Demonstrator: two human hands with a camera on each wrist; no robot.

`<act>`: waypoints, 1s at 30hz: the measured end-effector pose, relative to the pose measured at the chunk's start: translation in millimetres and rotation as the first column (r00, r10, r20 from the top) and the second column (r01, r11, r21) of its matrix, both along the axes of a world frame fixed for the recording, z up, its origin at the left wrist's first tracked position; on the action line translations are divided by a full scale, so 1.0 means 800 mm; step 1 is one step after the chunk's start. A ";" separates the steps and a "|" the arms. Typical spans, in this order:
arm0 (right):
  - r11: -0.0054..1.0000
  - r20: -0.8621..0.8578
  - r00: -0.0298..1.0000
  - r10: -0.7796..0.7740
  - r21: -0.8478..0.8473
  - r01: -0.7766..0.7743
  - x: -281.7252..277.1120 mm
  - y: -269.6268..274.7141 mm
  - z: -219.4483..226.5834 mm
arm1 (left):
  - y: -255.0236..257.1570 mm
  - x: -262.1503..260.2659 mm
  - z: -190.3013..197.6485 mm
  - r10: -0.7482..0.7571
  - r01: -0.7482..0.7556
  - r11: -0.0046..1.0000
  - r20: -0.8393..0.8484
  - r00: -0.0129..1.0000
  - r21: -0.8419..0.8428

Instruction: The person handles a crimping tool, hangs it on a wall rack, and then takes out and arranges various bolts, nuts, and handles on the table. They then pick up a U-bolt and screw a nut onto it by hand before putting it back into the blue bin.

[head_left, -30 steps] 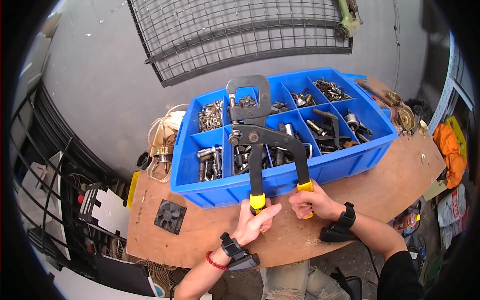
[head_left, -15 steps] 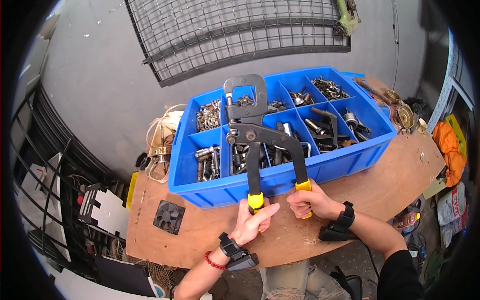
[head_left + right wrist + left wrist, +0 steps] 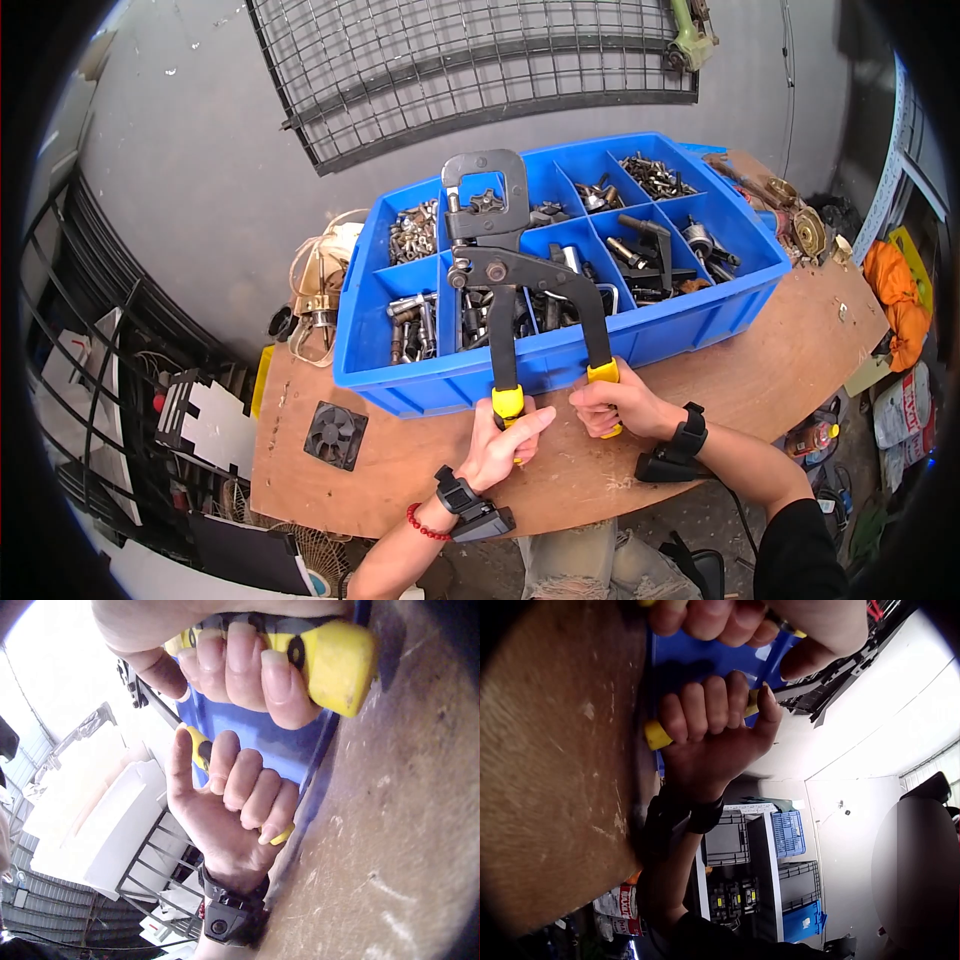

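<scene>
A long-handled black plier-type tool (image 3: 497, 271) with a C-shaped head stands over the blue compartment box (image 3: 560, 350) in the head view. My left hand (image 3: 497, 445) curls round its left yellow grip (image 3: 508, 400), thumb lying along toward the right. Round the other yellow grip (image 3: 603, 372) are the fingers of my right hand (image 3: 635, 403). Both handles are spread apart. The right wrist view shows the right hand's fingers (image 3: 244, 667) wrapped over the yellow and black grip (image 3: 345, 667). Between the tool's C-shaped jaws a short gap shows, with a metal pin below it.
Sockets, bolts and other metal parts fill the box's compartments. A small black fan (image 3: 335, 435) lies on the wooden table (image 3: 420, 480) at the left. Wired parts (image 3: 322, 300) stand beyond it; rusty machine parts (image 3: 800, 225) sit at the right. Behind hangs a wire grid (image 3: 480, 75).
In the head view everything sits slightly farther left than before, the tool a little more than the table. Both hands keep their grip, and the handles stay about equally spread.
</scene>
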State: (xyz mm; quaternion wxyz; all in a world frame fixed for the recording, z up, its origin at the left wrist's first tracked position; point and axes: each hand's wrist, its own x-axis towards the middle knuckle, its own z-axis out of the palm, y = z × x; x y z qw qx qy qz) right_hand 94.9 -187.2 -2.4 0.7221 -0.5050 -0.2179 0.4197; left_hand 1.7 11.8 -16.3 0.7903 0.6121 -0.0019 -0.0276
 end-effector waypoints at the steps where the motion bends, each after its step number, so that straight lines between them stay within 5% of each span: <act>1: 1.000 0.000 1.000 0.002 0.002 -0.002 0.000 0.000 0.000 | 0.000 0.000 0.000 -0.001 0.001 1.000 0.001 1.000 -0.001; 30: 0.997 -0.054 0.998 0.020 0.069 -0.016 0.003 0.002 -0.007 | 0.000 0.003 -0.010 -0.019 0.019 1.000 -0.004 1.000 -0.002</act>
